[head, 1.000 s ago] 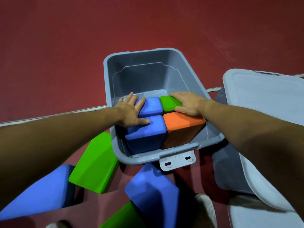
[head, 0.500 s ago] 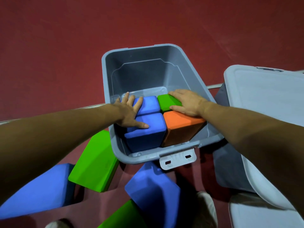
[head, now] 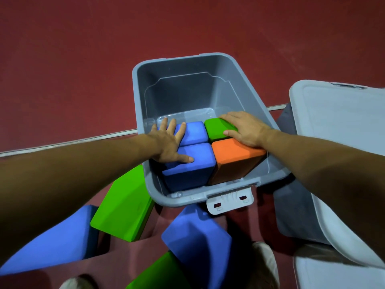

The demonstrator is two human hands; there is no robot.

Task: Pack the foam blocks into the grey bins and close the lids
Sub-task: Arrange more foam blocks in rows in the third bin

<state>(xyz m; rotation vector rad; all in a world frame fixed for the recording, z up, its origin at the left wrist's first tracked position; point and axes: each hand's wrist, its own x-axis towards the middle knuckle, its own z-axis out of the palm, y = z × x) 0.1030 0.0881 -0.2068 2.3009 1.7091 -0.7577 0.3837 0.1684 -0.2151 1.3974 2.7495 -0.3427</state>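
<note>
An open grey bin (head: 187, 80) stands on the red floor with several foam blocks packed upright in its near half. My left hand (head: 169, 142) lies flat with spread fingers across the two blue blocks (head: 191, 163). My right hand (head: 243, 128) presses flat on the green block (head: 216, 130) and the far edge of the orange block (head: 235, 159). The bin's far half is bare. A white latch (head: 230, 200) hangs from the near rim.
Loose blocks lie on the floor near me: a green one (head: 123, 207), a blue one (head: 50, 238) at left, another blue one (head: 198, 240) and a green one (head: 158, 274) below the bin. A grey lid (head: 343, 132) leans over a second bin (head: 295, 205) at right.
Both hands have stayed flat on the blocks and moved only slightly. The view has shifted a little, so the bin sits slightly higher in the frame.
</note>
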